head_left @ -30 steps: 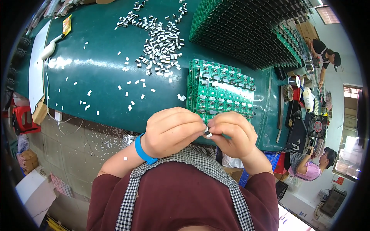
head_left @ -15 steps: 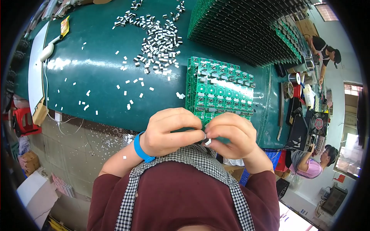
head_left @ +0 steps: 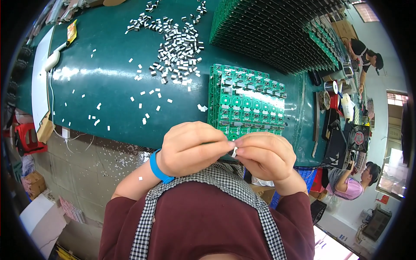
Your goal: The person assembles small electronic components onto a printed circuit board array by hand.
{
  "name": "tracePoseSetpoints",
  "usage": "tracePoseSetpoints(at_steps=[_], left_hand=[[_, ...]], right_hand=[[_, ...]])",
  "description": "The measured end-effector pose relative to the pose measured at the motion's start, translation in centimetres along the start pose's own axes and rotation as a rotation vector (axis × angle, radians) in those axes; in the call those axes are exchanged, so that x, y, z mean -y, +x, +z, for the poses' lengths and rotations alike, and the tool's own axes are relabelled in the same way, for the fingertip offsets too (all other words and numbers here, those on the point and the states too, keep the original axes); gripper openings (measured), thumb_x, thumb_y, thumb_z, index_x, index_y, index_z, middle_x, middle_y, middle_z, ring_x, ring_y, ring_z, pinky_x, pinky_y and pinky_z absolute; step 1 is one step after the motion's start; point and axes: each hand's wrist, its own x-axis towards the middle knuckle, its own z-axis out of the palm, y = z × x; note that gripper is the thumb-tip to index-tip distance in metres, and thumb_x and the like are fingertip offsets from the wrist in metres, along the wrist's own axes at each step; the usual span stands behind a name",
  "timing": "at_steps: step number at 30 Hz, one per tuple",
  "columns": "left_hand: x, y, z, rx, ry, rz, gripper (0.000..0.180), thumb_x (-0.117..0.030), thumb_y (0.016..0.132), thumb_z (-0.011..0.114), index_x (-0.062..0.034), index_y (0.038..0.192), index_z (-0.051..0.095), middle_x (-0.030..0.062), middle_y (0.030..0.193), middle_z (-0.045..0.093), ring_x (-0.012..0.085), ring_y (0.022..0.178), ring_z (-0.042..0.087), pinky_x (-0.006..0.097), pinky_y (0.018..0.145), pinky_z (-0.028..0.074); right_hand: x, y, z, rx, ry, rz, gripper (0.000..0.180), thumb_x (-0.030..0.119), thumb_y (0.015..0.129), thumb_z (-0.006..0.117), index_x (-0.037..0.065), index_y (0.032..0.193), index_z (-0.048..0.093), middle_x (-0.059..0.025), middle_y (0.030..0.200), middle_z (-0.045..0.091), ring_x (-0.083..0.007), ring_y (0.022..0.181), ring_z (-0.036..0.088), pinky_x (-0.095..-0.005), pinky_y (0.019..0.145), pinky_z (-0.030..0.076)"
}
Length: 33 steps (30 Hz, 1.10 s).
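- Right hand (head_left: 268, 154) pinched a small white piece (head_left: 234, 152), long axis running toward the apron (head_left: 219, 177)!
- Left hand (head_left: 193, 145) met it, fingertips bunched, hold unclear!
- Blue crate (head_left: 307, 177): contents were unclear.

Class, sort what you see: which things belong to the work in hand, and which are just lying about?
Likely in the work:
small white-faced piece, at the fingertips of left hand and right hand
heap of black-and-white parts
green circuit boards

Seemingly lying about:
yellow packet
scattered white slips
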Motion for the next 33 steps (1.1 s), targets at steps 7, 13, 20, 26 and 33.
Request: tracePoseSetpoints(at_steps=[7, 13, 20, 26, 33], left_hand=[[0.1, -0.1, 0.0, 0.012, 0.072, 0.019, 0.023, 0.001, 0.062, 0.073, -0.0044, 0.082, 0.063, 0.0072, 0.077, 0.062, 0.0224, 0.065, 0.062, 0.03, 0.057, 0.052], [2.7, 0.1, -2.1, -0.031, 0.403, -0.277, 0.01, 0.0, 0.075, 0.064, -0.0025, 0.084, 0.06, 0.0125, 0.083, 0.063, 0.0306, 0.074, 0.061, 0.038, 0.065, 0.049], [8.9, -2.2, -4.3, 0.088, 0.885, -0.512, 0.026, -0.001, 0.077, 0.063, -0.0003, 0.102, 0.057, 0.0127, 0.096, 0.056, 0.0313, 0.092, 0.054, 0.039, 0.08, 0.045], [9.5, -2.6, -4.3, 0.117, 0.807, -0.575, 0.021, 0.0, 0.077, 0.061, -0.0005, 0.098, 0.058, 0.013, 0.093, 0.057, 0.0308, 0.088, 0.055, 0.04, 0.077, 0.045], [9.0, -2.3, -4.4, 0.116, 0.793, -0.607, 0.022, 0.001, 0.078, 0.059, -0.0028, 0.1, 0.06, 0.0102, 0.09, 0.059, 0.0291, 0.086, 0.056, 0.039, 0.076, 0.046]], right_hand=[[0.0, -0.2, 0.3, -0.023, -0.022, 0.044, 0.022, -0.003, 0.064, 0.075, 0.001, 0.085, 0.066, -0.01, 0.082, 0.066, -0.0201, 0.071, 0.067, -0.0284, 0.062, 0.057], [-4.5, 1.4, -1.8, 0.011, -0.242, 0.352, 0.015, -0.004, 0.071, 0.07, 0.001, 0.085, 0.066, -0.0092, 0.084, 0.067, -0.0215, 0.075, 0.066, -0.0287, 0.066, 0.051], [-5.5, 0.9, -1.5, 0.131, -0.448, 0.259, 0.013, 0.001, 0.074, 0.07, 0.003, 0.086, 0.067, -0.0088, 0.085, 0.064, -0.0241, 0.073, 0.064, -0.0315, 0.064, 0.052], [-5.6, 0.7, -1.1, 0.112, -0.528, 0.207, 0.015, 0.0, 0.072, 0.07, 0.003, 0.086, 0.067, -0.0084, 0.085, 0.064, -0.0238, 0.072, 0.064, -0.0315, 0.062, 0.052], [-5.6, 0.5, -1.1, 0.148, -0.577, 0.138, 0.017, -0.001, 0.071, 0.07, 0.004, 0.087, 0.067, -0.0075, 0.085, 0.064, -0.0232, 0.072, 0.064, -0.0309, 0.061, 0.052]])
